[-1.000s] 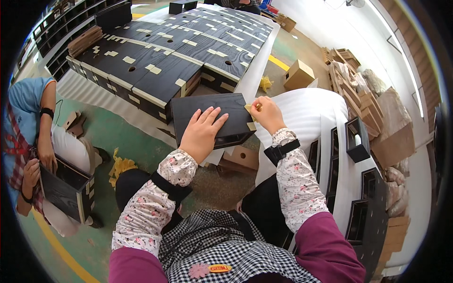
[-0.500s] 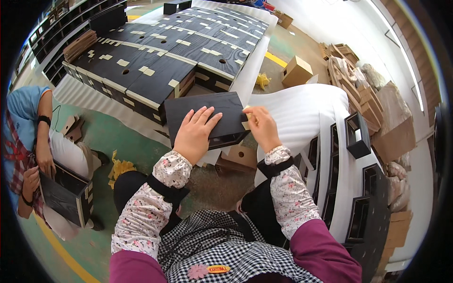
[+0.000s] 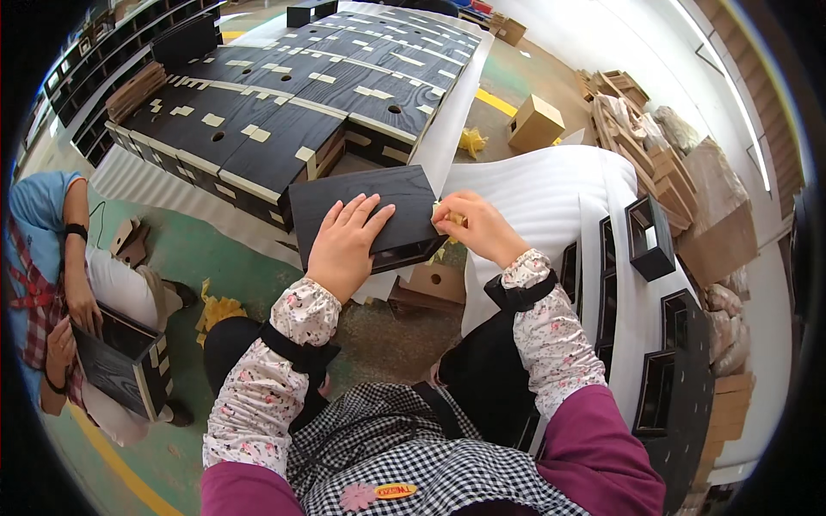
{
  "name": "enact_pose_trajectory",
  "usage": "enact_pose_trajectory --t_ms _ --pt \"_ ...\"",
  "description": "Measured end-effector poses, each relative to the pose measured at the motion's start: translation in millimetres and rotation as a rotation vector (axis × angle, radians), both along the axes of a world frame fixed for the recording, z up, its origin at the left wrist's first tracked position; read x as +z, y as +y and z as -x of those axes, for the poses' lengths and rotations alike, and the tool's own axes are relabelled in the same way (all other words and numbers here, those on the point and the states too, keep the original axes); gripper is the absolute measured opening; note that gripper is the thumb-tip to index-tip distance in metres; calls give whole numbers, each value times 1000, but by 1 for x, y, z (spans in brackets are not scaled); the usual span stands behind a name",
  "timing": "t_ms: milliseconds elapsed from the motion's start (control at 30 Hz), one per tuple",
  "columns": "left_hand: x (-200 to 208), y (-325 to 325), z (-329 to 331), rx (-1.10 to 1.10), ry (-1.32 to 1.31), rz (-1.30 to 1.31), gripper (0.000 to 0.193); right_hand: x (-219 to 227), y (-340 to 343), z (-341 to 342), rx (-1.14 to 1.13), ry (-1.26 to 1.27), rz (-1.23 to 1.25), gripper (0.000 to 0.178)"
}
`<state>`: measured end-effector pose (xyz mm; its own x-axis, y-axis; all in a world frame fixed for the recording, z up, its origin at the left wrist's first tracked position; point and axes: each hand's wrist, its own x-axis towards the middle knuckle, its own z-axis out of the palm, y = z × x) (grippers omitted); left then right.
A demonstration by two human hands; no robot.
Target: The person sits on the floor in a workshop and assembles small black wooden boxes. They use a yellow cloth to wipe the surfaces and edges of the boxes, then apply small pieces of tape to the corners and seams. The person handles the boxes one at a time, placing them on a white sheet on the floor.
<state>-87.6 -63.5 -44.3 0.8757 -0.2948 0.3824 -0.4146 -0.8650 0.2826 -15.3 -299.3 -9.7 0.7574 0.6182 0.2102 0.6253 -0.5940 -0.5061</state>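
Left hand lies flat and spread on the black wooden box propped above the person's knees, while the right hand pinches pale tape at its right edge. Rigid and probably fairly light, it seems best held by the edges. Farther off, matching taped boxes lie in rows.

The black box has drawn nearer (seemingly), right hand now pinching its corner.

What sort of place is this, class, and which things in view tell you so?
Probably a furniture workshop floor: rows of taped black wooden boxes laid on white foam sheeting, stacked cardboard and wood pieces, and a co-worker seated nearby with another black box.
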Motion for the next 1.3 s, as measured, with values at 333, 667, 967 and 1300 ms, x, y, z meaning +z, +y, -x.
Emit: enact_pose_trajectory --t_ms 333,667,967,1300 --pt "0 4 -2 -23 16 1 70 3 -2 -9 137 52 17 19" --pt "2 8 -1 -59 9 21 70 3 -2 -5 158 13 -10 20" --pt "-1 9 -3 -79 -15 19 70 12 -10 -13 269 -19 135 21" --pt "0 10 -2 -82 -1 -2 72 23 -2 -10 245 60 203 16"
